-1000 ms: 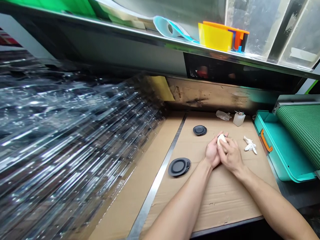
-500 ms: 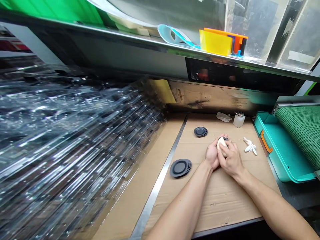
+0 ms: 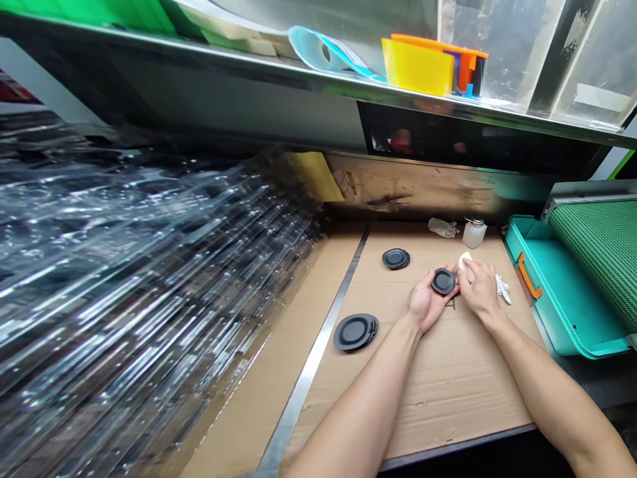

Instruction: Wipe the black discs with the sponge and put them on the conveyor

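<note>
A small round black disc [image 3: 443, 281] with a raised rim lies in my left hand [image 3: 426, 302], palm up and fingers curled under it. Just to the right, my right hand [image 3: 478, 285] pinches a cream-coloured wiping pad [image 3: 465, 261], which is apart from the disc's face. Two more sets of black discs rest on the cardboard: a smaller overlapping set [image 3: 396, 258] beyond my left hand, and a larger overlapping set [image 3: 355, 332] left of my left forearm. A crumpled white cloth [image 3: 502, 289] lies beside my right hand, partly hidden by it.
Cardboard [image 3: 438, 385] covers the bench, crossed by a metal strip [image 3: 313, 362]. Stacked clear plastic trays [image 3: 164, 285] fill the left. At the back stand a dispenser bottle [image 3: 474, 232] and a clear crumpled bag [image 3: 442, 228]. A teal bin [image 3: 562, 318] sits right, below a green conveyor [image 3: 597, 252].
My right hand has moved right with the cream pad, off the black disc, uncovering its face. My left hand keeps the disc in nearly the same place. The view has shifted slightly.
</note>
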`<state>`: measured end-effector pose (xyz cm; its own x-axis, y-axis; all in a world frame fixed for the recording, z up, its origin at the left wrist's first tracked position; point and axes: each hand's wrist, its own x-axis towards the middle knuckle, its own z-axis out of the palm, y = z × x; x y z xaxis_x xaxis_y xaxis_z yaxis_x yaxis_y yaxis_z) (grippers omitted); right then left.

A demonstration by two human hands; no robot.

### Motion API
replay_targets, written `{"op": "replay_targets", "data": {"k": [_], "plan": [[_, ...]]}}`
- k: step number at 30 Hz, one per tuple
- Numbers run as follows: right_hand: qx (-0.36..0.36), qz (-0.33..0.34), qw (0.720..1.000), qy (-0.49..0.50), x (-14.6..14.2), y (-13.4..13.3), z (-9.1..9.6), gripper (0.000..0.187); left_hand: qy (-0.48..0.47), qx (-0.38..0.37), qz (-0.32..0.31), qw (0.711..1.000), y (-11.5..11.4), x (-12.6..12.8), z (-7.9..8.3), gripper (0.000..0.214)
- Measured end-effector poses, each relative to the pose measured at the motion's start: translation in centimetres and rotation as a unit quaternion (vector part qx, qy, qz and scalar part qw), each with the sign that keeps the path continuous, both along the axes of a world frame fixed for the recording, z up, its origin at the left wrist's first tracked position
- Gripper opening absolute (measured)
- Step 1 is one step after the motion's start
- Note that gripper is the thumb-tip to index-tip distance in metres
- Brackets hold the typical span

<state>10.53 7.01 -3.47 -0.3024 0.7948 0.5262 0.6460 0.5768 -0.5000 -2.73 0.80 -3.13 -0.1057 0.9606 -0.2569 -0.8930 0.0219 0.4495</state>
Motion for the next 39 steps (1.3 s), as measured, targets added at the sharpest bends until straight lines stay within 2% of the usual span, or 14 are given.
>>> {"op": "replay_targets", "data": {"k": [3, 5, 8, 10, 12, 14, 16, 20, 24, 27, 30, 33, 37, 39], "plan": [[-0.017, -0.003, 0.998, 0.063, 1.0, 0.7, 0.5, 0.049, 0.009, -0.010, -0.010, 1.000, 0.0, -0.1, 0.1, 0.033], [-0.071, 0.003, 0.992, 0.108, 1.3, 0.2, 1.2, 0.060, 0.007, -0.015, -0.007, 1.000, 0.1, -0.2, 0.1, 0.036], [-0.222, 0.092, 0.958, 0.154, 1.3, -0.9, 2.1, 0.064, 0.012, -0.016, 0.020, 1.000, 0.3, -0.1, 0.1, 0.038], [-0.279, 0.168, 0.937, 0.126, 1.2, -1.5, 2.5, 0.062, 0.020, -0.011, 0.035, 0.999, 0.3, -0.1, 0.1, 0.040], [-0.254, 0.195, 0.945, 0.070, 1.2, -1.8, 2.6, 0.062, 0.028, -0.006, 0.034, 0.999, 0.4, 0.0, 0.1, 0.042], [-0.206, 0.185, 0.960, 0.034, 1.4, -1.8, 2.5, 0.058, 0.034, -0.004, 0.026, 0.999, 0.4, 0.0, 0.0, 0.043], [-0.188, 0.175, 0.966, 0.023, 1.6, -1.5, 2.4, 0.049, 0.040, -0.006, 0.027, 0.999, 0.4, 0.0, -0.2, 0.041], [-0.213, 0.180, 0.959, 0.053, 1.4, -1.2, 2.1, 0.036, 0.057, 0.013, 0.014, 0.998, 0.4, 0.4, -0.6, 0.040], [-0.266, 0.214, 0.933, 0.113, 0.4, -1.5, 2.0, 0.033, 0.084, 0.027, -0.014, 0.996, 0.3, 0.9, -0.9, 0.038], [-0.279, 0.229, 0.929, 0.084, 0.4, -1.6, 2.2, 0.031, 0.084, 0.013, -0.005, 0.996, 0.1, 0.8, -0.9, 0.038], [-0.255, 0.192, 0.947, 0.026, 0.9, -1.5, 2.6, 0.028, 0.069, 0.014, -0.014, 0.997, 0.1, 0.7, -0.7, 0.040], [-0.189, 0.132, 0.973, 0.033, 1.1, -1.6, 3.0, 0.032, 0.068, 0.009, -0.013, 0.998, 0.2, 0.8, -0.6, 0.040], [-0.194, 0.195, 0.961, 0.003, 0.7, -2.2, 3.5, 0.028, 0.043, -0.001, -0.020, 0.999, 0.1, 0.7, -0.5, 0.042], [-0.189, 0.153, 0.970, -0.020, 0.6, -2.5, 3.7, 0.029, 0.033, 0.003, -0.014, 0.999, 0.1, 0.8, -0.5, 0.043]]}}
